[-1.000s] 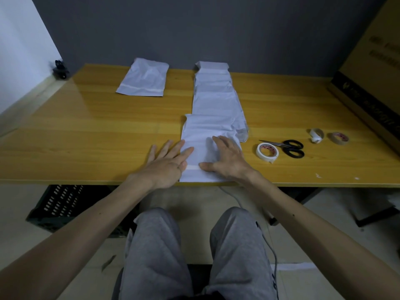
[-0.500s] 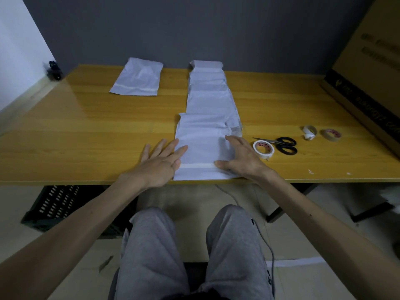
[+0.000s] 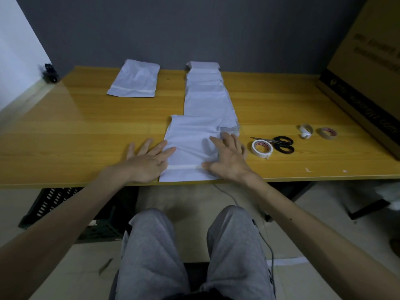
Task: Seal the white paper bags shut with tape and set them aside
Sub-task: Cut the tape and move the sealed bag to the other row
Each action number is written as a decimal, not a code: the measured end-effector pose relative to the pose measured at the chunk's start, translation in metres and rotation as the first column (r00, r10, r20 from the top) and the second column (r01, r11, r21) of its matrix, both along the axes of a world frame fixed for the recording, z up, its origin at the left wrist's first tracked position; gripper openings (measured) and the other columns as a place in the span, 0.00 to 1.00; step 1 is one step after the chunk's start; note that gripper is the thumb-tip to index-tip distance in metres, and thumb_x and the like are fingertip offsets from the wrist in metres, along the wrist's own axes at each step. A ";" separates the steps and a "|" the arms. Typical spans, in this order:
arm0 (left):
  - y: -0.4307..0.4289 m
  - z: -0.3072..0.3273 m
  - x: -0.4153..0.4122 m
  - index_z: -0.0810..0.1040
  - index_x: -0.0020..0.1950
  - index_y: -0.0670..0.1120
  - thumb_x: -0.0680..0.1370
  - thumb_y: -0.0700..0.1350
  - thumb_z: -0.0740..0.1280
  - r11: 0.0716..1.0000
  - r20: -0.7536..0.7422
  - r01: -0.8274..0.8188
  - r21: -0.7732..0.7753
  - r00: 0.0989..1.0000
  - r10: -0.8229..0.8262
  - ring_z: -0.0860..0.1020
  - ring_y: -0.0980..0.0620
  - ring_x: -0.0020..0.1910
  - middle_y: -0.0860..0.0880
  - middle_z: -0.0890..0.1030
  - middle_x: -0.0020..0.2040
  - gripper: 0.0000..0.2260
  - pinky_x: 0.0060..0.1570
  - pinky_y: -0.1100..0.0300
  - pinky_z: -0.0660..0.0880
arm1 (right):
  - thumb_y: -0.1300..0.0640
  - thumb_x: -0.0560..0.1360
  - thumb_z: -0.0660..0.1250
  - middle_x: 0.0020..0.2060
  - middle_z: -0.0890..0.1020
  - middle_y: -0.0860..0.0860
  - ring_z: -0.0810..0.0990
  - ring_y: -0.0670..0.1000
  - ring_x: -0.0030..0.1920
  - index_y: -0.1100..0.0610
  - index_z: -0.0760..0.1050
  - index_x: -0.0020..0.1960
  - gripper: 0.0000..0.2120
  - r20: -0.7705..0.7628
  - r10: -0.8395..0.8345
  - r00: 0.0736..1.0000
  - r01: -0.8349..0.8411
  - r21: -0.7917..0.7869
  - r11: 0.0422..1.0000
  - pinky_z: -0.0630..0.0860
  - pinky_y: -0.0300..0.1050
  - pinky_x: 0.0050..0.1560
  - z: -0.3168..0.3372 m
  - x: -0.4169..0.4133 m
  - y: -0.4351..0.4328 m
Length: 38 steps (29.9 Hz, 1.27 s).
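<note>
A white paper bag (image 3: 190, 144) lies flat at the table's front edge, with a strip of tape across its folded end near me. My left hand (image 3: 147, 159) rests flat with spread fingers on the bag's left edge. My right hand (image 3: 227, 156) presses flat on its right side, thumb at the tape strip. Behind it a row of overlapping white bags (image 3: 205, 92) runs to the back. One taped bag (image 3: 135, 80) lies apart at the back left. A white tape roll (image 3: 261, 148) sits right of my right hand.
Black scissors (image 3: 281, 144) lie beside the roll, with a used tape core (image 3: 305, 131) and a brown tape roll (image 3: 327, 133) further right. A large cardboard box (image 3: 368, 79) stands at the right. The wooden table (image 3: 65, 126) ends at a grey wall.
My right hand slid to the right along the taped edge of the front bag. My left hand stayed flat at the bag's left edge.
</note>
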<state>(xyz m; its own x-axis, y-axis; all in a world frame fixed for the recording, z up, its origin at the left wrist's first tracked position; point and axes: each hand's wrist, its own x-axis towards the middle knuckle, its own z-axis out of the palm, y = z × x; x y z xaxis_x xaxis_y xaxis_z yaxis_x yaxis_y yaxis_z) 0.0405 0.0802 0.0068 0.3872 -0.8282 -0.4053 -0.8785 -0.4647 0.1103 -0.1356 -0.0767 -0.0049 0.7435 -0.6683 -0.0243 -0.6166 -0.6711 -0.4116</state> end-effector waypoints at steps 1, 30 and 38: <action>-0.004 0.005 0.000 0.46 0.78 0.60 0.84 0.50 0.47 1.000 0.023 -0.013 -0.012 1.000 0.013 0.34 0.50 0.76 0.56 0.40 0.78 0.23 0.71 0.42 0.34 | 0.41 0.70 0.69 0.77 0.48 0.50 0.42 0.53 0.76 0.45 0.54 0.76 0.40 -0.010 -0.011 1.000 0.011 -0.009 1.000 0.42 0.52 0.73 0.001 0.003 0.003; -0.036 -0.030 -0.052 0.35 0.78 0.54 0.83 0.55 0.41 0.983 0.041 0.088 -0.163 0.996 -0.083 0.33 0.58 0.75 0.57 0.33 0.76 0.24 0.74 0.50 0.34 | 0.41 0.66 0.75 0.77 0.48 0.49 0.47 0.54 0.76 0.48 0.50 0.78 0.49 0.009 -0.082 0.997 0.078 0.224 0.972 0.51 0.53 0.75 -0.001 -0.027 -0.026; -0.035 -0.029 -0.052 0.35 0.77 0.55 0.83 0.54 0.41 0.982 0.023 0.097 -0.162 0.995 -0.095 0.33 0.59 0.74 0.57 0.32 0.76 0.24 0.74 0.50 0.34 | 0.51 0.68 0.76 0.77 0.48 0.48 0.51 0.52 0.76 0.49 0.54 0.77 0.45 0.077 -0.062 0.995 0.034 0.327 0.944 0.57 0.47 0.73 -0.005 -0.035 -0.039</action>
<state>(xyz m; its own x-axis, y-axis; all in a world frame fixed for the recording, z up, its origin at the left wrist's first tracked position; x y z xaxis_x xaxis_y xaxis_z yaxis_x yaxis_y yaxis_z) -0.0113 0.0450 -0.0220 0.3075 -0.9162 -0.2569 -0.9204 -0.3549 0.1638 -0.1708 -0.1157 -0.0099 0.7197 -0.6694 -0.1842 -0.5977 -0.4623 -0.6550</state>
